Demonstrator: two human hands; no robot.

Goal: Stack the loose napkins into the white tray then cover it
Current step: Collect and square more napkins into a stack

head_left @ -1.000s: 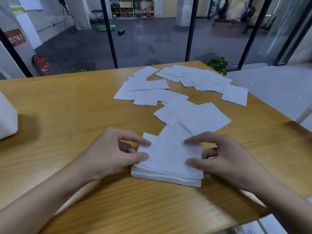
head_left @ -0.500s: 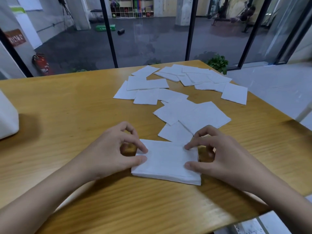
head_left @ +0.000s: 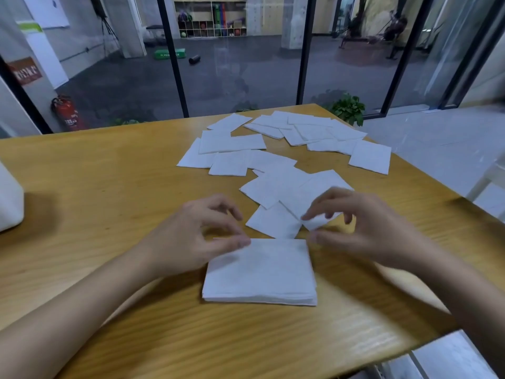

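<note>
A: What is laid on the light wooden desk (head_left: 95, 201)?
B: A squared stack of white paper napkins (head_left: 259, 272) is seen near the front edge. Loose white napkins (head_left: 273, 160) are scattered beyond it.
A: And the hands?
B: The left grip (head_left: 191, 239) is loosely curled, with nothing held. Whether a napkin is pinched by the blurred right grip (head_left: 366, 231) cannot be told.

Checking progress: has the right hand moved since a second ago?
Yes. The right hand moved off the napkin stack, forward toward the loose napkins.

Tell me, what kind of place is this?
Probably a room beside a gym. Past the glass wall there is a wide dark floor, a shelf holding balls, and a roller lying loose.
</note>
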